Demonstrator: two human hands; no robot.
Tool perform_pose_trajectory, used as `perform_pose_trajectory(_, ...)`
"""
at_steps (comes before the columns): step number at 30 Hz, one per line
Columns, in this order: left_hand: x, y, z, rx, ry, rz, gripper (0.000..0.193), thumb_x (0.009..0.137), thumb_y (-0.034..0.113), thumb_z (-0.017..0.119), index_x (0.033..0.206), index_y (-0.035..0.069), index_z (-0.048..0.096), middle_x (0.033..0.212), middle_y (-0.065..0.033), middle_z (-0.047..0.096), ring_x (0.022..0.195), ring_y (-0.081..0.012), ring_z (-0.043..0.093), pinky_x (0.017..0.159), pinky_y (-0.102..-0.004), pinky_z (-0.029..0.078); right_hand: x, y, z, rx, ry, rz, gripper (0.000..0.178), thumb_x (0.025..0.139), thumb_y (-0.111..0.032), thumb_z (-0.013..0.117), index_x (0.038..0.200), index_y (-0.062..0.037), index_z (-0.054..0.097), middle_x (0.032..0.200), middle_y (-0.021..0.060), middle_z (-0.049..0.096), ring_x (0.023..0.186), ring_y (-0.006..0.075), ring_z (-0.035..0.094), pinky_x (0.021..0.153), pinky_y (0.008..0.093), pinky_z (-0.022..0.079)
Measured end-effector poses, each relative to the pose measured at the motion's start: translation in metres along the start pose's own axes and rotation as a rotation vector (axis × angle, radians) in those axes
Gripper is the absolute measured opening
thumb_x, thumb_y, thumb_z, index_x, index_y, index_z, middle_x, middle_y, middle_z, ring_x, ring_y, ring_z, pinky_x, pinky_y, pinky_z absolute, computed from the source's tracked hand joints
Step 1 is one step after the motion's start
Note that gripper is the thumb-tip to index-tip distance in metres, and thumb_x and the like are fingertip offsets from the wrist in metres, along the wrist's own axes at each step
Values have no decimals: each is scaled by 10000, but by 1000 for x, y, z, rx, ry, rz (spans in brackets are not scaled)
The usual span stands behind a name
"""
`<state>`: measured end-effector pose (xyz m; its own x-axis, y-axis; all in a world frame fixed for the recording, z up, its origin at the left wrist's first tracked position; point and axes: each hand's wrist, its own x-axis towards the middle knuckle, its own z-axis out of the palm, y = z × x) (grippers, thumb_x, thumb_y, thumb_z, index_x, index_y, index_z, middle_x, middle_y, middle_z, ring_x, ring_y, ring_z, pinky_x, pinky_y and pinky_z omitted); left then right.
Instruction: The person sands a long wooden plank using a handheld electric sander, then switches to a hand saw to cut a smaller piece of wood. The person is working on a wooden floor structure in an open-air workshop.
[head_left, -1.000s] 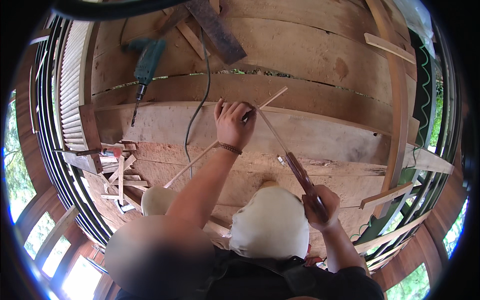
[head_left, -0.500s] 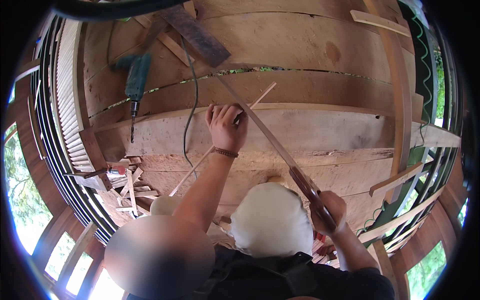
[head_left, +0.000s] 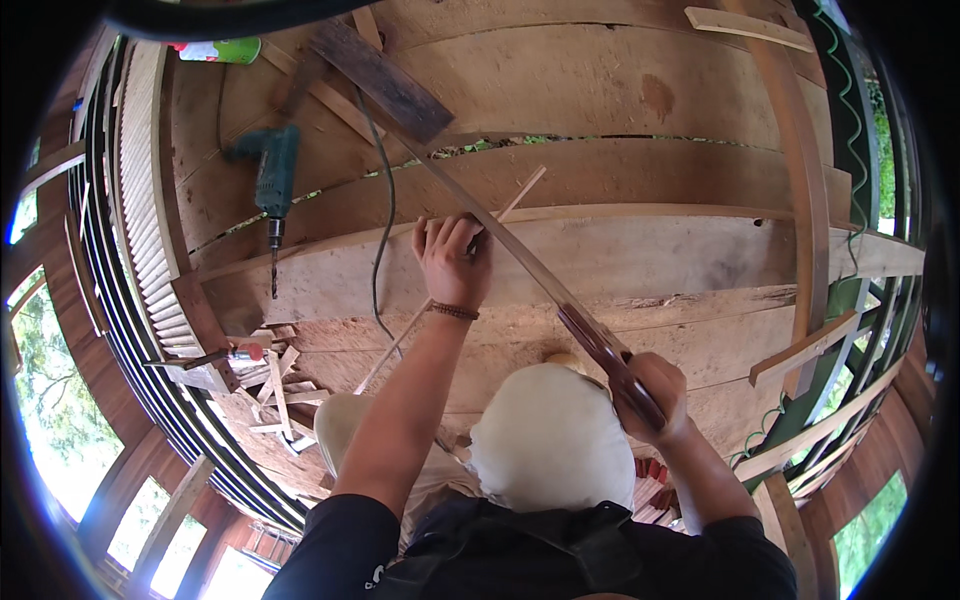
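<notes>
My right hand (head_left: 655,393) is wrapped round the dark, polished reddish-brown wooden handle (head_left: 605,350) of a long tool. Its straight, narrow blade (head_left: 530,262) reaches away to the upper left; whether it is a saw or a knife I cannot tell. My left hand (head_left: 455,258) is closed on a thin wooden strip (head_left: 525,193) above a thick pale beam (head_left: 640,250). The strip runs slantwise, its near part (head_left: 393,345) showing left of my forearm. Close beside my left fingers the blade crosses the strip. The strip's gripped part is hidden by my fingers.
A teal power drill (head_left: 275,185) with a long bit lies left on the planks, near a dark cable (head_left: 388,215). A dark board (head_left: 385,80) lies at the far side. Wood offcuts (head_left: 278,390) are heaped at lower left. A beam (head_left: 800,200) and green coiled hose (head_left: 850,130) stand right.
My right hand has pushed the tool forward and to the left, away from me. My left hand keeps its grip on the strip. The whole view has shifted slightly.
</notes>
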<state>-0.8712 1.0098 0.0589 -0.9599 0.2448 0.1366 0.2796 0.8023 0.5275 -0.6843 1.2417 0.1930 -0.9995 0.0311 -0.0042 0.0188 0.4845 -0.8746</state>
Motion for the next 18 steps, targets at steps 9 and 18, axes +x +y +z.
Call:
perform_pose_trajectory(9, 1, 0, 1, 2, 1, 35, 119, 790, 103, 759, 855, 125, 662, 962, -1, 712, 970, -257, 631, 1096, -470, 371, -4, 0, 5, 57, 13, 14, 190, 686, 108, 687, 777, -25, 585, 661, 136, 524, 570, 345, 567, 497, 420, 423)
perform_pose_trajectory(18, -6, -3, 2, 30, -4, 35, 139, 794, 103, 756, 888, 129, 657, 959, -7, 695, 959, -259, 631, 1089, -466, 384, -26, -4, -19, -1, 57, -27, 193, 708, 137, 662, 773, -11, 556, 660, 139, 514, 528, 351, 535, 463, 415, 409)
